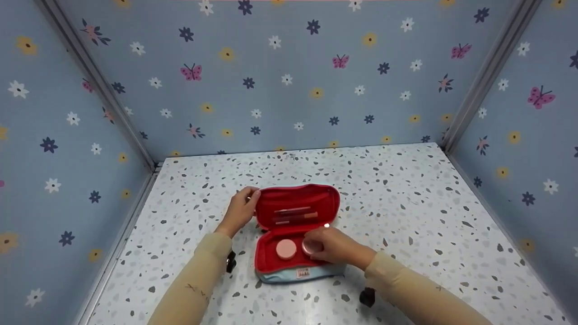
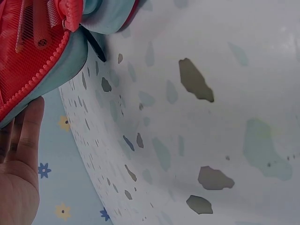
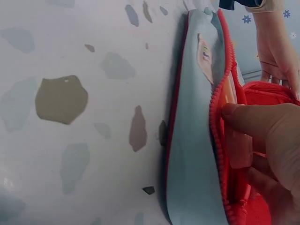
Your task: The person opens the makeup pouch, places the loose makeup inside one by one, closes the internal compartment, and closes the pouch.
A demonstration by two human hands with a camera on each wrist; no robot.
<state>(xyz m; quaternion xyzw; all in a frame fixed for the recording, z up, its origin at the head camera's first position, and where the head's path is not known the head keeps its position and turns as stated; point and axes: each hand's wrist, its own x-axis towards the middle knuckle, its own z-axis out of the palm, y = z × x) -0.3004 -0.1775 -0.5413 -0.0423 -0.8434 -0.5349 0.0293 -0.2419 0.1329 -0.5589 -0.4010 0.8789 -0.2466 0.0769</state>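
A light-blue zip pouch (image 1: 271,275) with a red lining lies open on the table, its lid (image 1: 298,194) raised at the back. My left hand (image 1: 239,210) holds the lid's left edge; in the left wrist view its fingers (image 2: 30,126) lie behind the blue outside. Slim makeup sticks (image 1: 295,217) sit in the lid's mesh pocket. Within the base, a round pink container (image 1: 286,249) lies flat on the left. My right hand (image 1: 336,246) pinches a second round pink container (image 3: 238,145) at the base's right side, thumb on one face, fingers partly hidden.
The speckled white table (image 1: 384,189) extends around the pouch on all sides. Blue flowered panels (image 1: 280,104) stand at the back, left and right, with metal corner posts (image 1: 487,72). A dark zip pull (image 2: 93,44) hangs near the pouch's hinge.
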